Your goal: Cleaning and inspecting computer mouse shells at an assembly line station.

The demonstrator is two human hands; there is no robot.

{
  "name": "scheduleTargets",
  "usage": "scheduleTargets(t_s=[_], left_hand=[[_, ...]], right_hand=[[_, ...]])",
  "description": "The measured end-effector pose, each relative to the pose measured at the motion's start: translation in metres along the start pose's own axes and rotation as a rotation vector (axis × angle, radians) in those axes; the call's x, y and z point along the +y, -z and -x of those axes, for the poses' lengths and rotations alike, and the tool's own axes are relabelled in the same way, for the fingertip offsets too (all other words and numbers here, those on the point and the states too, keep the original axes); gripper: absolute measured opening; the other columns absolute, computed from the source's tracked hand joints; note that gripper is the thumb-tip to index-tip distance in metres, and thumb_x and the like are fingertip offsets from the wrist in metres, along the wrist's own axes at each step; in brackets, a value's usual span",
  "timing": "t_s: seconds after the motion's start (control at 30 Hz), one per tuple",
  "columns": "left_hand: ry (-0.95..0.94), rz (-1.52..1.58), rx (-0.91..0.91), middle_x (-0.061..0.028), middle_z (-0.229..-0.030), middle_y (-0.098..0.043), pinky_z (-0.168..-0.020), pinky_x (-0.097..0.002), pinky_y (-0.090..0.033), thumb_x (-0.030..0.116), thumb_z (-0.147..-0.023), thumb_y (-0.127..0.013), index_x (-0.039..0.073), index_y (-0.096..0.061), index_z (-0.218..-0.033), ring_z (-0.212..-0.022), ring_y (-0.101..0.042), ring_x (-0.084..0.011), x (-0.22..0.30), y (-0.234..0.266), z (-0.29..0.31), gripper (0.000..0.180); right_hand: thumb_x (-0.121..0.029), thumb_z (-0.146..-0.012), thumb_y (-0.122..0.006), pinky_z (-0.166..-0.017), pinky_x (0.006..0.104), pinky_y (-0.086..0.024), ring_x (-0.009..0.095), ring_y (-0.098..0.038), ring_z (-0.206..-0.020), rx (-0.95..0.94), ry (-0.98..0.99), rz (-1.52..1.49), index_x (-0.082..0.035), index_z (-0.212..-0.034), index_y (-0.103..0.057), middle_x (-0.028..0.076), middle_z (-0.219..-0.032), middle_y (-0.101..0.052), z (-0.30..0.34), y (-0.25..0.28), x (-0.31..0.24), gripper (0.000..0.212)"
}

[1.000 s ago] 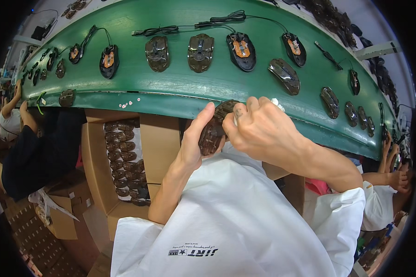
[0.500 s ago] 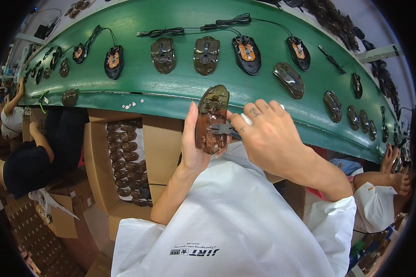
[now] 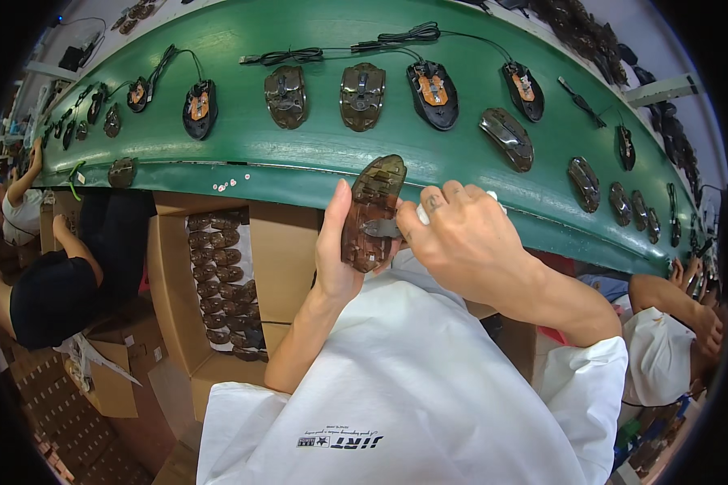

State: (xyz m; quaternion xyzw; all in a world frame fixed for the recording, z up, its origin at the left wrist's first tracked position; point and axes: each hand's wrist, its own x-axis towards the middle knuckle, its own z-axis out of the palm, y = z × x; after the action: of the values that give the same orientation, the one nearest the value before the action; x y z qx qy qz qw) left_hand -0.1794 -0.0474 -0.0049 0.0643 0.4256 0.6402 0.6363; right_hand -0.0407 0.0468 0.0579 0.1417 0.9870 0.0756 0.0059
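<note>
My left hand (image 3: 338,250) is closed round the lower left side of a translucent brown computer mouse shell (image 3: 374,190), held upright with its ribbed inner side toward me. In my right hand (image 3: 469,234) is a tool with flat grey jaws (image 3: 378,229), which looks like pliers; the fingers hide most of it. Its tip lies against the lower middle of the shell. Something small and white (image 3: 423,214) shows at the right fingers. Beyond my hands, two more brown mouse shells (image 3: 286,97) (image 3: 361,95) lie on the green conveyor belt (image 3: 243,105).
Black mouse bases (image 3: 433,95) with coiled cables and orange-brown inner plates lie along the belt, with more shells (image 3: 505,139) at right. An open cardboard box (image 3: 170,283) with rows of brown shells stands at my left. Co-workers sit at both sides. Small pinkish bits (image 3: 233,184) lie on the near edge.
The shell has tilted and turned slightly in my left hand, its top end leaning right. My right hand has shifted slightly left and turned, hiding more of the tool.
</note>
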Motion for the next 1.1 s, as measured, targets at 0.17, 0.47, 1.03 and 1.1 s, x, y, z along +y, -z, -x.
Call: scheduleTargets(t_s=[0.17, 0.47, 1.03, 1.1], left_hand=[[-0.027, -0.002, 0.026, -0.0063, -0.075, -0.068, -0.037, -0.0215, -0.029, 0.062, -0.098, -0.036, 0.003, -0.068, -0.103, -0.051, -0.055, -0.0087, 0.003, -0.004, 0.0, 0.068], [0.02, 0.09, -0.005, -0.0071, -0.08, -0.069, -0.036, -0.0223, -0.029, 0.061, -0.099, -0.035, 0.001, -0.066, -0.106, -0.049, -0.054, -0.0101, 0.003, 0.0, -0.001, 0.068], [-0.049, -0.108, 0.026, -0.0071, -0.087, -0.069, -0.055, -0.0215, -0.042, 0.052, -0.1, -0.041, 0.003, -0.066, -0.106, -0.064, -0.058, -0.0096, 0.007, 0.003, 0.002, 0.056], [-0.024, -0.055, 0.022, -0.0063, -0.086, -0.069, -0.051, -0.0213, -0.04, 0.053, -0.1, -0.04, 0.003, -0.066, -0.106, -0.061, -0.057, -0.0096, 0.007, 0.005, 0.003, 0.057]], right_hand=[[-0.011, -0.078, -0.065, -0.05, 0.0306, -0.037, 0.022, -0.048, -0.058, -0.033, -0.11, -0.476, -0.001, -0.097, -0.063, 0.012, -0.077, -0.058, 0.005, -0.003, 0.004, 0.022], [-0.011, -0.078, -0.065, -0.062, 0.0323, -0.04, 0.023, -0.05, -0.068, 0.078, -0.089, -0.181, -0.002, -0.102, -0.065, 0.012, -0.083, -0.06, 0.001, -0.004, -0.001, 0.026], [-0.009, -0.075, -0.063, -0.056, 0.032, -0.039, 0.021, -0.044, -0.06, -0.007, -0.002, 0.032, -0.002, -0.089, -0.061, 0.012, -0.075, -0.056, -0.009, 0.002, -0.007, 0.016], [-0.008, -0.074, -0.064, -0.054, 0.0328, -0.04, 0.021, -0.045, -0.058, 0.044, -0.028, -0.032, -0.002, -0.09, -0.062, 0.012, -0.073, -0.055, -0.007, -0.006, -0.008, 0.017]])
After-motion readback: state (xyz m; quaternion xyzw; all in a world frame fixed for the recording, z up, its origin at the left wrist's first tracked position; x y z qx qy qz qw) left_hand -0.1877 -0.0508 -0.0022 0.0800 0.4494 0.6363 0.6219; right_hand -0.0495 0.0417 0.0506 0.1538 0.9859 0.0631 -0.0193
